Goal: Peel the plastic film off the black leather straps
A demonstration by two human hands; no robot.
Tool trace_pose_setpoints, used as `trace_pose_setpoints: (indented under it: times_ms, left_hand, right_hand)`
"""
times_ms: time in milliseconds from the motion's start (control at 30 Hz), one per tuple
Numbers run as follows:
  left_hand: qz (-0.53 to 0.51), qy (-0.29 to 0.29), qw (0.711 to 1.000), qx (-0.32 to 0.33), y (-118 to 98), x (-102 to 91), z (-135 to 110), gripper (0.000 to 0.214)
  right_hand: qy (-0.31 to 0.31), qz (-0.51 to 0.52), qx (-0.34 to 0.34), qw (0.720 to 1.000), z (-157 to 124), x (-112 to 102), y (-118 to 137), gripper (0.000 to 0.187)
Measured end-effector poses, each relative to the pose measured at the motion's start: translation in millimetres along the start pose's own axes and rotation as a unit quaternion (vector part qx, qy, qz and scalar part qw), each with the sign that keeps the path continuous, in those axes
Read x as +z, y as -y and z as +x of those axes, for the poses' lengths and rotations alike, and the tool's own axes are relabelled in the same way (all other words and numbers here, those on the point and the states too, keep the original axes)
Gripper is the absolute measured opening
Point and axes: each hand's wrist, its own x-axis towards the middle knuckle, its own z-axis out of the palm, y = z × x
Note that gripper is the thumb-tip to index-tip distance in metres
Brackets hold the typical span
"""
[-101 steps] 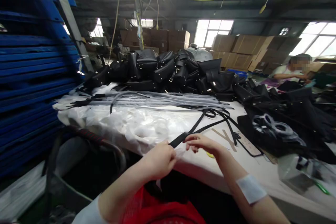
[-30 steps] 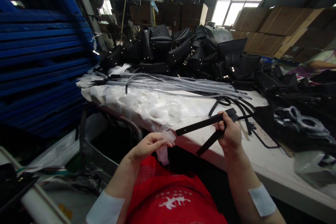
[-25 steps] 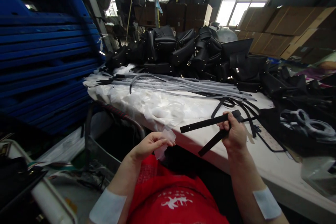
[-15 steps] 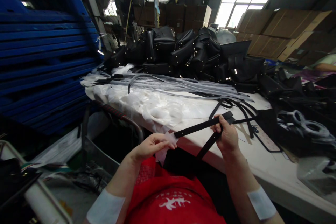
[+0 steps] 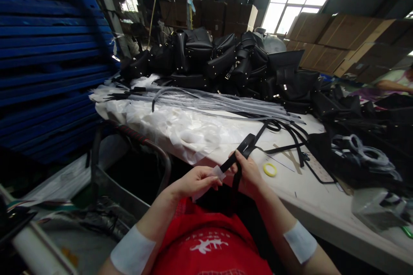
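My right hand (image 5: pixel 248 175) is closed round a folded black strap (image 5: pixel 245 145), near the white table's front edge (image 5: pixel 309 206). One strap end points toward my left hand (image 5: pixel 195 181); the other hangs down past my palm. My left hand pinches a small clear plastic sleeve (image 5: pixel 218 173) that touches the strap's end. Both hands are close together, just above my red apron (image 5: pixel 209 240).
Wrapped straps (image 5: pixel 209 103) and loose white plastic (image 5: pixel 180 131) cover the table's left part. Black bags (image 5: pixel 226 62) are piled at the back. A yellow ring (image 5: pixel 269 169) lies right of my hands. Blue pallets (image 5: pixel 41 64) stand at left, a metal bin (image 5: pixel 129 180) below. Another person's arm (image 5: pixel 392 86) is far right.
My right hand has brought the folded strap down and left to my left hand, so the strap's end now meets the plastic sleeve. The yellow ring has come into sight.
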Motion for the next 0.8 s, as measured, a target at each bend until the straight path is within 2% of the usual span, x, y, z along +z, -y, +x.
trace_pose_setpoints:
  times_ms: [100, 200, 300, 367, 467, 533, 600, 667, 800]
  left_hand:
    - [0.011, -0.031, 0.999, 0.007, 3.5, -3.5, 1.6, 0.041]
    - [0.049, -0.039, 0.997, 0.038, 6.1, -12.9, 0.8, 0.039]
    - [0.061, -0.032, 0.997, 0.029, 7.3, -16.4, 0.0, 0.042]
    - [0.038, -0.029, 0.999, 0.008, 7.8, -13.7, 0.6, 0.052]
    - [0.010, -0.022, 1.000, 0.005, 8.8, -6.3, 3.6, 0.059]
    - [0.024, -0.020, 0.999, 0.027, 9.8, -2.1, 6.5, 0.053]
    - [0.037, -0.030, 0.998, 0.040, 10.9, 0.5, 9.3, 0.044]
    - [0.019, -0.053, 0.998, 0.034, 12.2, 1.7, 11.4, 0.035]
    - [-0.036, -0.079, 0.996, 0.020, 14.5, 1.4, 12.2, 0.025]
  right_hand:
    - [0.062, -0.162, 0.003, 0.985, -3.7, -5.6, -5.5, 0.060]
    - [0.049, -0.254, 0.005, 0.966, -3.4, -30.1, 3.7, 0.066]
    - [0.030, -0.210, 0.006, 0.977, -4.6, -56.3, 22.5, 0.071]
    - [0.008, -0.158, -0.019, 0.987, -7.4, -67.8, 35.0, 0.072]
    - [-0.065, -0.075, -0.065, 0.993, -12.5, -75.2, 48.1, 0.069]
    - [-0.100, -0.016, -0.090, 0.991, -14.6, -76.0, 52.9, 0.065]
    - [-0.096, 0.032, -0.107, 0.989, -15.0, -75.5, 55.8, 0.062]
    - [-0.088, 0.059, -0.118, 0.987, -14.1, -75.1, 57.6, 0.061]
    - [-0.118, 0.086, -0.150, 0.978, -9.7, -77.9, 59.8, 0.057]
